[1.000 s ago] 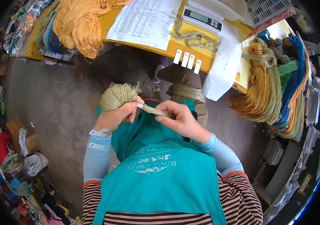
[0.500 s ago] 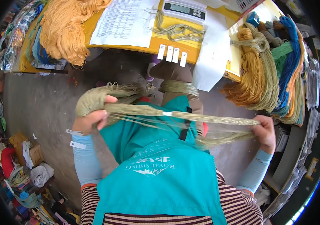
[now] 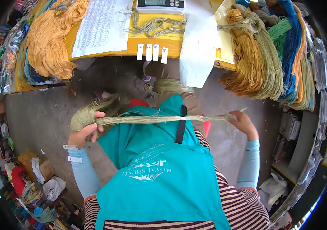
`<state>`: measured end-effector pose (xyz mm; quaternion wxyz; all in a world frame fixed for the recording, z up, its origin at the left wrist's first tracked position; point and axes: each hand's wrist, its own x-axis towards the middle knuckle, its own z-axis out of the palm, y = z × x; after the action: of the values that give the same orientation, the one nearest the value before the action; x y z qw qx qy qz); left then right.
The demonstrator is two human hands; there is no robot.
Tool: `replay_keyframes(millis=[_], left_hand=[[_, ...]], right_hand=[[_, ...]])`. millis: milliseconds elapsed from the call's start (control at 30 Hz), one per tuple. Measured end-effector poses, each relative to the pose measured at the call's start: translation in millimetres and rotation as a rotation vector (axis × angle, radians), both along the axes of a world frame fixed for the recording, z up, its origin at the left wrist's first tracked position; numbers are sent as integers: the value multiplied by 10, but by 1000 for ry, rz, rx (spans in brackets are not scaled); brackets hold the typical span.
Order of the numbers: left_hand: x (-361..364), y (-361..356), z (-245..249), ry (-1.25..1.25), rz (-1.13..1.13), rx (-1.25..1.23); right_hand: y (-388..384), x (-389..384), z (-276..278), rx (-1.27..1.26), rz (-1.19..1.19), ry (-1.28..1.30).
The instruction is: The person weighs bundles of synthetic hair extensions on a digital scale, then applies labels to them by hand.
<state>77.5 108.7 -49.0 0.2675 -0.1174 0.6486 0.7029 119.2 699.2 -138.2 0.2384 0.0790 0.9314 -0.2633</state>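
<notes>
A skein of pale olive-green yarn (image 3: 148, 120) stretches level across my lap, above a teal apron (image 3: 159, 172). My left hand (image 3: 83, 132) grips the thick looped end of the skein at the left. My right hand (image 3: 242, 122) pinches the thin far end at the right, arm extended. A small white band sits on the strand near its middle. Another bundle of the same yarn (image 3: 171, 85) lies over my knee.
A yellow table (image 3: 148, 38) ahead holds a digital scale (image 3: 159, 4), a printed sheet (image 3: 94, 25), loose green yarn, white number tags and a heap of orange yarn (image 3: 48, 42). Hanks in ochre, green, blue hang at right (image 3: 270, 57). Clutter lines the floor at left.
My hands, close together a second ago, pulled apart and drew the skein out into one long strand. My right hand has since come slightly inward and the loose threads have tightened.
</notes>
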Motion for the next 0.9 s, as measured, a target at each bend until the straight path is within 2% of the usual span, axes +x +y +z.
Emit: replay_keyframes(millis=[67,100,133,167,233,300,367,400,467,500,633,700,767,833,900], left_hand=[[5,33,-47,-6,17,0],[9,41,-66,-12,30,1],[9,45,-87,-7,40,2],[13,44,-107,-8,53,8],[33,35,-120,-8,80,13],[65,27,-124,-22,67,22],[110,32,-106,-31,77,34],[125,37,-102,-39,75,47],[163,44,-134,-32,75,54],[175,32,-139,-29,66,61],[189,-6,-145,-7,34,100],[176,-31,-169,-7,31,103],[153,-28,-181,-6,28,106],[123,-10,-163,2,50,80],[100,3,-174,13,50,85]], right_hand=[[-395,-213,-165,-45,0,235],[-637,-325,-307,-218,-100,200],[-1063,-484,-145,-277,-75,195],[-1439,-620,-69,-430,29,286],[-2073,-903,-150,-426,374,503],[-2588,-1192,-422,-255,560,509],[-2972,-1470,-960,104,824,401],[-3074,-1512,-1056,105,831,403],[-3212,-1563,-1150,559,1098,208],[-3227,-1529,-1176,657,1148,210],[-3145,-1527,-1146,630,1119,165],[-2958,-1433,-852,162,847,305],[-2739,-1245,-375,-472,480,512],[-2468,-1090,64,-821,234,274],[-2171,-969,204,-1181,-40,-20]])
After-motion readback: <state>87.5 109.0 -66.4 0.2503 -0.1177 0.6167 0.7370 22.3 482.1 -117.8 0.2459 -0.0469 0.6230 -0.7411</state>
